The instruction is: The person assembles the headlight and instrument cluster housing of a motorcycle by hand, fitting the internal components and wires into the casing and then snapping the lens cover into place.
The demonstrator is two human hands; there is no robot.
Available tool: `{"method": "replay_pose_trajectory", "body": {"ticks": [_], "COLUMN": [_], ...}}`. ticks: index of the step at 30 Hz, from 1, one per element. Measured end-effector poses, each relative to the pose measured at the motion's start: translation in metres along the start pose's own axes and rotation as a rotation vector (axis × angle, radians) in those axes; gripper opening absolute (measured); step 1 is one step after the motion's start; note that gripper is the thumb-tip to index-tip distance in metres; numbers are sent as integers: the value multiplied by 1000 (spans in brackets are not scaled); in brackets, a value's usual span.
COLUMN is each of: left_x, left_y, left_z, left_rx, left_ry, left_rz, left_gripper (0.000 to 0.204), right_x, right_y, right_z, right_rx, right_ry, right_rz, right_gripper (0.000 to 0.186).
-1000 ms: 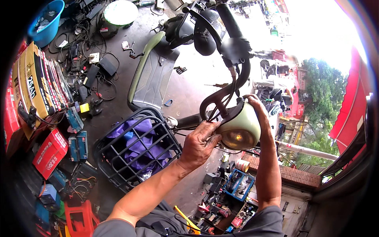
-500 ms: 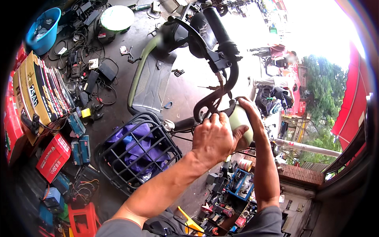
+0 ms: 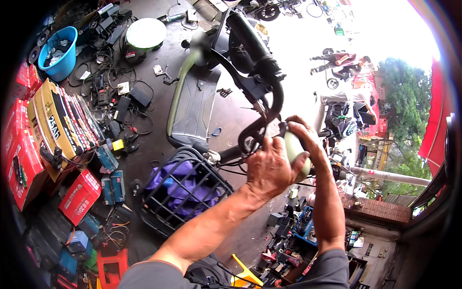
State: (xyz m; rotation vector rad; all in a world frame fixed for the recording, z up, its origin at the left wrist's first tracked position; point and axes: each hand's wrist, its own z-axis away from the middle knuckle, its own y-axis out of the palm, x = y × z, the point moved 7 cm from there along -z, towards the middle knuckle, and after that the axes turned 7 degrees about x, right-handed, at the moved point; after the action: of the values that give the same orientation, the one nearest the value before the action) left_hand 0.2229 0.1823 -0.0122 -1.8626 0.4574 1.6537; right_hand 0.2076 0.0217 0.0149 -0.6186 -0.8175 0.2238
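Observation:
A pale green rounded housing [image 3: 297, 149] sits at the middle of a bike's black handlebar [image 3: 275, 96], between my hands. My left hand [image 3: 272, 166] is closed at its near side, thumb pressed on the green shell and fingertips by the black cables [image 3: 256, 137]. What those fingers grip behind the cables is partly hidden. My right hand [image 3: 308, 137] curls over the far side of the housing, fingers at its upper edge. A black rubber grip [image 3: 248, 38] and brake lever stick up above. A black wire basket [image 3: 185, 190] with purple cloth [image 3: 175, 180] hangs below left.
Behind the handlebar lies the bike's grey footboard [image 3: 195, 106]. Cartons [image 3: 50, 120], batteries [image 3: 113, 188] and tangled cables crowd the left, near a blue tub [image 3: 60, 55] and a round white-topped stool [image 3: 146, 32]. A parts tray [image 3: 305, 226] and a yellow plastic thing [image 3: 245, 272] lie low right.
My view has shifted, so the surroundings sit further right and lower. The housing looks narrower and slightly turned between my hands, which stay on it.

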Motion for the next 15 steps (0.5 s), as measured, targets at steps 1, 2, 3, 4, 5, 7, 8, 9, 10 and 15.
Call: {"method": "replay_pose_trajectory", "body": {"ticks": [1,2,3,4,5,7,8,9,10,15], "left_x": [-2,-3,-2,1,11,57,90,130,181,264], "left_y": [1,1,-2,-2,-13,-55,-82,-101,-107,-87], "left_z": [4,9,21,36,60,98,103,110,124,179], "left_rx": [18,85,85,85,74,-58,-127,-135,-33,260], "left_ry": [7,33,142,257,402,507,414,217,-91,-569], "left_rz": [-15,-1,-43,-86,-29,-12,-182,-350,-475,-265], "left_gripper": [67,70,72,75,71,55,58,63,73,79], "right_x": [3,1,-3,-9,-12,-9,-10,-7,-6,1], "right_y": [3,2,0,-3,-6,4,4,0,1,4], "right_z": [-1,-2,1,1,1,6,9,11,13,1], "right_rx": [38,101,119,132,134,161,153,137,140,145], "right_ry": [-73,-30,-42,-59,-65,-78,-73,-82,-84,-186], "right_rz": [-12,-46,-44,-43,-20,-31,-17,26,66,137], "right_gripper": [42,43,44,45,46,49,48,47,47,46]}}
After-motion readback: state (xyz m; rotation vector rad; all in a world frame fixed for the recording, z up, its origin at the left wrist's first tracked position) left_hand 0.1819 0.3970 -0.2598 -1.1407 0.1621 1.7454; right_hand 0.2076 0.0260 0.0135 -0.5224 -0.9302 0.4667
